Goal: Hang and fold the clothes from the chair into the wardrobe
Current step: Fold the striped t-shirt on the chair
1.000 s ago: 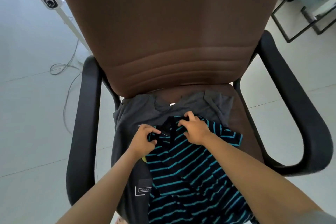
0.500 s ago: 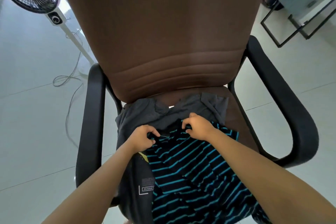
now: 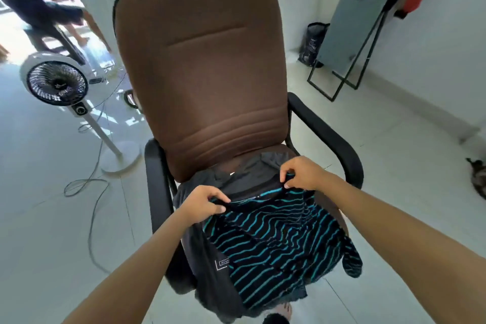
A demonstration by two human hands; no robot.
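you've got the striped shirt (image 3: 273,242) lifted by its shoulders now, left hand (image 3: 203,204) and right hand (image 3: 302,173) both pinched shut on it and spread wider than a second ago. it's coming off the grey shirt (image 3: 210,271) still on the chair (image 3: 205,66), so looks ready to carry off.

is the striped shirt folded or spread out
Spread out: the striped shirt hangs open from its collar, pinched by left hand and right hand.

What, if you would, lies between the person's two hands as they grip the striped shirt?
In the head view, the striped shirt's dark collar edge stretches between the left hand and right hand, with the grey garment behind it.
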